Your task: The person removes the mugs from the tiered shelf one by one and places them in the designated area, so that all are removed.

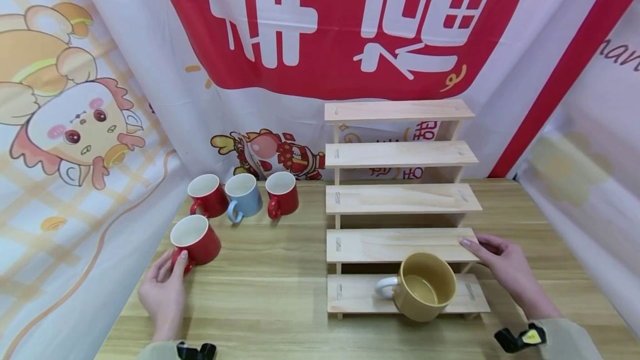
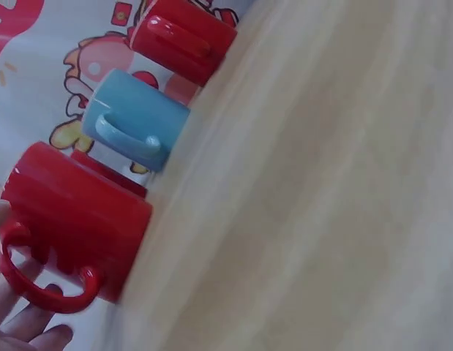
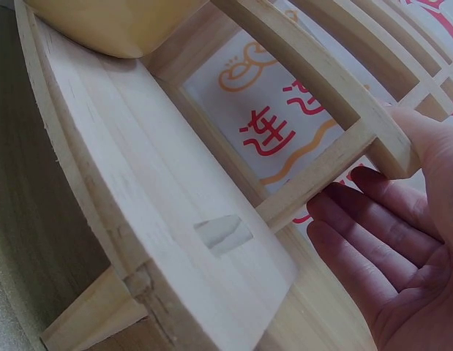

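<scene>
My left hand (image 1: 165, 293) is at the handle of a red mug (image 1: 200, 240) with a white inside, which stands upright on the table. The thumb lies against the handle, and the other fingers curl on its far side in the left wrist view. My right hand (image 1: 515, 271) holds the right end of a stepped wooden rack (image 1: 400, 244), thumb on top of the second step from the bottom. Its other fingers (image 3: 358, 252) reach beneath that step, beside the upright. On the lowest step sits a tan mug (image 1: 425, 288) with a white handle pointing left.
Behind the left hand's mug stand another red mug (image 1: 215, 207), a light blue mug (image 1: 245, 196) and a third red one (image 1: 283, 196). Printed cloth (image 1: 115, 15) walls in the wood-grain table (image 1: 270, 304) at the back and sides.
</scene>
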A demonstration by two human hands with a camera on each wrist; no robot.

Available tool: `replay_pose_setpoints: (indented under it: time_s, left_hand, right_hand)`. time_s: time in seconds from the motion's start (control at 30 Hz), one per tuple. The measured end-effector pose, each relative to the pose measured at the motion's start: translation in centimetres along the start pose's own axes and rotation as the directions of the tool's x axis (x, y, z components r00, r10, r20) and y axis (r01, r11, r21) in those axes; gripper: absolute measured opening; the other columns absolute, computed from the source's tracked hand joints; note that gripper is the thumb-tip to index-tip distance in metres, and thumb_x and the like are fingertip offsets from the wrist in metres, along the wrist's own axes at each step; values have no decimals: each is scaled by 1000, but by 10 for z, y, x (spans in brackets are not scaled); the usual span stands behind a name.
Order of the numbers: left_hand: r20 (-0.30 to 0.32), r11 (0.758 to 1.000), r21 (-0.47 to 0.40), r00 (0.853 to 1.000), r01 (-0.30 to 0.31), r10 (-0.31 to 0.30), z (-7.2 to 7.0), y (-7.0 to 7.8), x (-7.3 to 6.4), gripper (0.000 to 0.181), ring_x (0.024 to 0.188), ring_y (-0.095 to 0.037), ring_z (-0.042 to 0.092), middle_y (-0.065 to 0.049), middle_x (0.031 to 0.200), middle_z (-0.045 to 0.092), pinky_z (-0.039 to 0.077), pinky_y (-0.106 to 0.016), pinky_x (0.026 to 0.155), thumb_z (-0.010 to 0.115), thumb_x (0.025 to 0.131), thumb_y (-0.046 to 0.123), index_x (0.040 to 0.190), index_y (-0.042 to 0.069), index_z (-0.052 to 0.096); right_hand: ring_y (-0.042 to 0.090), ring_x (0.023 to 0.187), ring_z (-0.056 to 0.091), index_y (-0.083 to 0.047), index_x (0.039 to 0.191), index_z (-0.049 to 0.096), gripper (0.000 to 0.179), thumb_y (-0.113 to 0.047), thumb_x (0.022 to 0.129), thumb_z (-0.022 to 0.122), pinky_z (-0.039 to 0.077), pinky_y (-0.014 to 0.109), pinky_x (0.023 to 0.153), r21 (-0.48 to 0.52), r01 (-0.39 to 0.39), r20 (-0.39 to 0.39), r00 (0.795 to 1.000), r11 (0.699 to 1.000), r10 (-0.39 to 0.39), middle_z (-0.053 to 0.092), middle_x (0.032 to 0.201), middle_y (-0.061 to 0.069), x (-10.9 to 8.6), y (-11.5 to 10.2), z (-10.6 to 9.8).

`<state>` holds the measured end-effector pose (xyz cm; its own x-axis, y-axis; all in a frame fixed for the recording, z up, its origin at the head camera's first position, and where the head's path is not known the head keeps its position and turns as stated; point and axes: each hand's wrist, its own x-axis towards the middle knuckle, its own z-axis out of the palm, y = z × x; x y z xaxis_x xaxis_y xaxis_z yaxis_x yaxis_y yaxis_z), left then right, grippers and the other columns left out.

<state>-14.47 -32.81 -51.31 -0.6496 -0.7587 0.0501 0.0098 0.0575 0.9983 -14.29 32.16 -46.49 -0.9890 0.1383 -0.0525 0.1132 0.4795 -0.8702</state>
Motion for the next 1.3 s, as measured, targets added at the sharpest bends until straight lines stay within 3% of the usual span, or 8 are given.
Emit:
replay_pose_setpoints:
  time_s: [0.13,0.3,0.5,0.6,0.73,0.9,1.13,1.3]
  left_hand:
    - [16,998,-9,998,-64,64,4,10,-3,56,124,-16,60,-16,136,63,46,-19,101,87,85,24,134,6,67]
    - [32,981,46,981,-191,190,11,26,-12,52,131,-17,54,-12,139,61,38,-29,113,83,88,21,136,11,66]
    - [97,954,55,952,-296,290,24,53,-29,49,132,-18,54,-3,139,63,49,-28,103,81,90,21,136,15,67]
    - [155,953,2,942,-302,298,33,67,-39,48,128,-19,57,-5,136,64,52,-20,95,82,89,19,134,13,68]
    - [263,954,-46,917,-298,299,45,82,-54,45,125,-18,60,-8,132,66,48,-18,98,83,89,17,131,12,70]
    - [405,946,-67,858,-318,317,63,96,-74,43,125,-14,60,-3,130,68,45,-23,105,82,90,21,131,16,70]
    - [595,943,-68,745,-327,301,90,101,-104,43,127,-10,57,9,133,65,45,-27,106,81,90,33,131,25,69]
    - [690,940,-84,661,-330,294,111,103,-126,50,130,-11,55,7,137,63,41,-40,112,82,88,39,133,26,67]
  right_hand:
    - [-7,94,60,8,135,59,65,-44,98,69,56,18,76,-6,-2,0,1000,1000,2,69,119,10,0,1,0]
    - [-8,95,58,8,136,57,67,-45,98,68,55,17,77,-9,-5,8,1000,1000,5,66,126,16,0,3,0]
    - [-9,94,58,9,136,57,66,-44,98,69,55,17,76,-8,0,6,1000,1000,0,65,127,18,0,3,0]
    - [-8,94,59,9,135,58,65,-44,98,69,56,17,76,-4,3,3,1000,1000,-3,66,125,15,0,2,0]
    - [-7,94,59,8,136,58,66,-44,98,69,56,18,76,-4,3,7,1000,1000,-3,67,125,14,0,2,0]
    - [-7,95,59,8,136,58,65,-44,98,68,56,18,76,-2,6,11,1000,1000,-6,67,125,14,0,2,-1]
    - [-8,94,59,8,136,58,66,-44,98,69,56,18,76,-9,3,8,1000,1000,-3,66,126,15,0,4,-1]
    - [-7,95,59,7,136,58,66,-45,98,69,56,18,76,-7,4,10,1000,1000,-4,66,126,15,1,4,0]
